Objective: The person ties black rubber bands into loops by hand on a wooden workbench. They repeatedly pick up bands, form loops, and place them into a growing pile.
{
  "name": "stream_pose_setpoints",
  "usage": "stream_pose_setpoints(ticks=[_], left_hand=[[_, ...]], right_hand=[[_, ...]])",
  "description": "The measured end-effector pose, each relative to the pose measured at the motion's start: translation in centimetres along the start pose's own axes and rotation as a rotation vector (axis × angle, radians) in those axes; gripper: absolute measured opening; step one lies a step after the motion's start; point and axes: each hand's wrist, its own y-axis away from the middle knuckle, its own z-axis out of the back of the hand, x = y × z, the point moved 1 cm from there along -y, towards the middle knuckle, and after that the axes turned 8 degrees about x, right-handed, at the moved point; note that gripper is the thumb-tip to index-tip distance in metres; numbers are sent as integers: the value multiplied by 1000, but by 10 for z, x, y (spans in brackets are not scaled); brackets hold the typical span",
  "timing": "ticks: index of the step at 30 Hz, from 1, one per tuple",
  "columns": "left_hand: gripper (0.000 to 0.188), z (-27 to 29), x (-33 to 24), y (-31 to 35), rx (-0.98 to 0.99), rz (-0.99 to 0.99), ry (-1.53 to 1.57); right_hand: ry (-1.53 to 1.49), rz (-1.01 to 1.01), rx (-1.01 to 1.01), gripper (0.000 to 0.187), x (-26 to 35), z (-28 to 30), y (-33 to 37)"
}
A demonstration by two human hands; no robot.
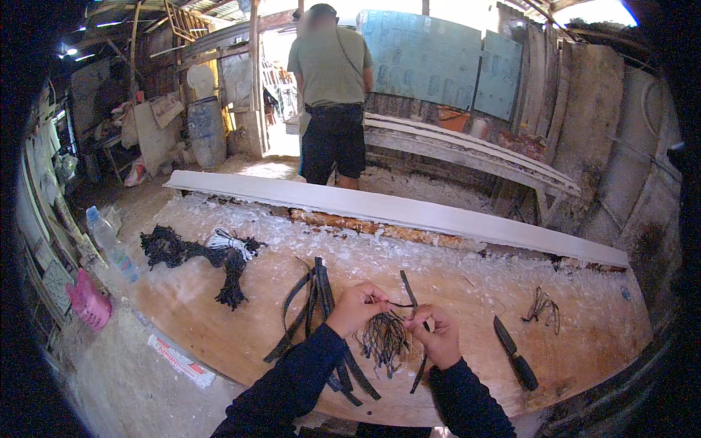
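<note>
My left hand [355, 309] is closed in a pinch on one end of a short, thin black strip [398, 304]. The fingers of my right hand [436, 334] pinch the strip's other side, so it spans the gap between both hands. Just below and between them, a bunch of thin dark strips [385, 343] lies on the wooden tabletop [467, 379]. A longer black strip [409, 287] runs under or behind my right hand; its middle is hidden. Beside my left forearm rest several wide black strips [321, 288], partly covered by the sleeve.
A black-handled knife [515, 354] lies right of my right hand, with a small strip bundle [542, 310] beyond. Black stringy bundles [171, 248] and white cord [228, 241] lie left. A long white moulding [394, 214] borders the table's far side. A person [332, 95] stands behind it.
</note>
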Motion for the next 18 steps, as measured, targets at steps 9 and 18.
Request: stream_pose_setpoints(ticks=[9, 18], left_hand=[[20, -37, -29, 16, 460, -240, -214], [16, -8, -15, 5, -42, -108, -190]], right_hand=[[395, 50, -422, 12, -9, 30, -10], [566, 185, -321, 14, -10, 24, -12]])
